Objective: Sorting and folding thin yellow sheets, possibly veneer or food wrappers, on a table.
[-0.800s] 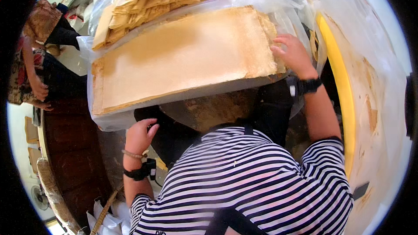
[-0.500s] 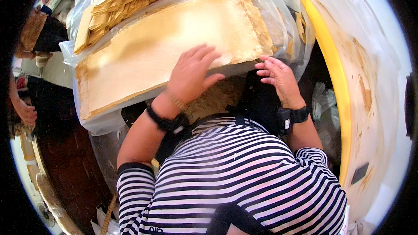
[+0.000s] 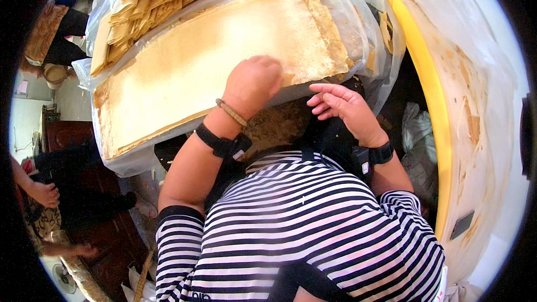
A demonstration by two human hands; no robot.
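Note:
A broad stack of thin pale-yellow sheets [image 3: 184, 72] with ragged, browned edges lies in front of me on clear plastic. My left hand [image 3: 254, 84] is over its near edge, right of the middle, with the fingers curled in. Whatever those fingers hold, if anything, is hidden and slightly blurred. Just beyond the near right corner of the stack is my right hand [image 3: 345, 111], its fingers stretched out and holding nothing. That hand appears apart from the sheets.
Folded yellowish sheets [image 3: 162, 5] are piled behind the stack. Plastic film [image 3: 369, 33] drapes around it. A curved yellow edge [image 3: 428, 89] borders a pale surface on my right. At far left, other people's hands [image 3: 45, 194] and dark clothing show.
My left hand has gone from spread fingers to curled ones and shifted slightly right. My right hand has moved left, away from the sheets' corner. Another person's arm has appeared at lower left.

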